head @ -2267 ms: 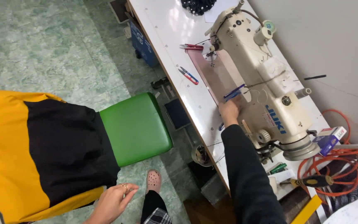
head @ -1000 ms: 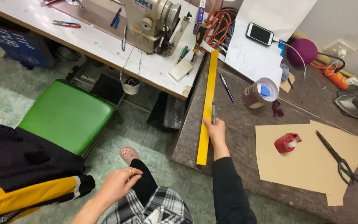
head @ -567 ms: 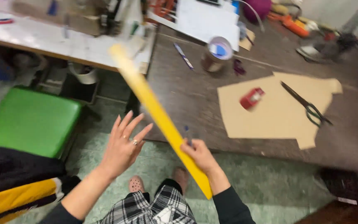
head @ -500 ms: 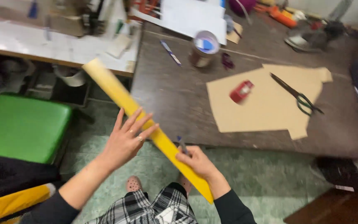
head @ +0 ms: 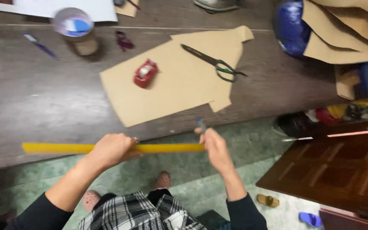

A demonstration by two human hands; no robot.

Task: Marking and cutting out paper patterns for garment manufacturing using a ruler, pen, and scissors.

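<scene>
Over the near edge of the dark table (head: 43, 106), a long yellow ruler (head: 56, 148) is held level.
Motion blur softens everything. The left hand (head: 111, 149) is clenched around the ruler's middle; the right hand (head: 214, 145) grips its end, with a small blurred pen (head: 200, 123). Beyond lie brown paper (head: 179, 89), scissors (head: 214, 64) and a red tape dispenser (head: 145, 73).

Ruler (head: 64, 148): yellow, smooth plastic, matt. Pattern piece (head: 179, 85): tan paper, matt. Table (head: 43, 102): dark wood-grain, satin. Scissors (head: 211, 63): dark metal blades, green plastic handles. Tape dispenser (head: 145, 73): glossy red plastic.
</scene>
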